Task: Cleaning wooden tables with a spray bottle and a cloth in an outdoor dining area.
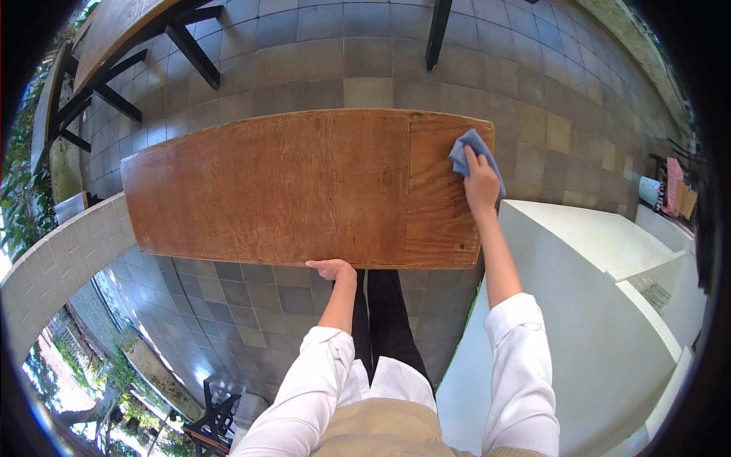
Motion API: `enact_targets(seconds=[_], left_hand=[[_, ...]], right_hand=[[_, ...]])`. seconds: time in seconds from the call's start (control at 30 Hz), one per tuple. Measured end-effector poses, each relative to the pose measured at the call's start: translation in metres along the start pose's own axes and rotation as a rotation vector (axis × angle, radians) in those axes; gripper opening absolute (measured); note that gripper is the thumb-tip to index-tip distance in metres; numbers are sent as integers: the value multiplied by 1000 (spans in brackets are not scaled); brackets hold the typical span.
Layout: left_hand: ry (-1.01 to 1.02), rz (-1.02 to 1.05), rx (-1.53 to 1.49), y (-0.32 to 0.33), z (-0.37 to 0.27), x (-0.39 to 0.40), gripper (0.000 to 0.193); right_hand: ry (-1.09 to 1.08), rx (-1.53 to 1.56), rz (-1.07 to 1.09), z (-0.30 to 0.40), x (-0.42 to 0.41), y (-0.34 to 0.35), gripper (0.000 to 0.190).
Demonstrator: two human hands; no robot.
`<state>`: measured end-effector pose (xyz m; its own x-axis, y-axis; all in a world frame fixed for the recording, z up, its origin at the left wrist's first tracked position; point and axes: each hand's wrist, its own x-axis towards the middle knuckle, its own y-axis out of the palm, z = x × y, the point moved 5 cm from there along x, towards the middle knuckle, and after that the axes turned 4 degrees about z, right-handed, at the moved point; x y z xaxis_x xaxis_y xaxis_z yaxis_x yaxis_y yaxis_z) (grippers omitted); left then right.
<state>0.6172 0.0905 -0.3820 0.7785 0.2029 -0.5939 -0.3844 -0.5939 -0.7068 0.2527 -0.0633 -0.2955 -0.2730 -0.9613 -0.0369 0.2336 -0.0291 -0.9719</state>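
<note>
A long wooden tabletop with worn, pale edges stretches across the view in front of me. Near its right end my right hand presses a folded blue cloth onto the wood, fingers extended over it. Part of the cloth shows beyond the hand along the right edge. My left hand rests at the table's near edge, thumb side on the rim; its other fingers are mostly hidden, so a grip on the edge cannot be made out.
White counter walls stand close at the right, beside the table's end. A pale patterned pillar meets the left end. Another wooden table with black legs and a bench stand at upper left. Tiled floor surrounds the table.
</note>
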Motion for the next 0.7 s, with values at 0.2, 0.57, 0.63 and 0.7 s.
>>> enact_targets(seconds=[0.2, 0.57, 0.63, 0.7], left_hand=[[8, 28, -34, -2, -3, -2, 88], [24, 17, -1, -6, -6, 13, 88], [17, 38, -2, -1, 2, 2, 88], [32, 22, -29, -3, -6, 8, 87]], right_hand=[[-124, 36, 151, 30, -172, 35, 61], [993, 1341, 480, 37, -246, 14, 40], [989, 1513, 291, 9, -219, 8, 49], [1038, 1808, 355, 31, -175, -17, 48]])
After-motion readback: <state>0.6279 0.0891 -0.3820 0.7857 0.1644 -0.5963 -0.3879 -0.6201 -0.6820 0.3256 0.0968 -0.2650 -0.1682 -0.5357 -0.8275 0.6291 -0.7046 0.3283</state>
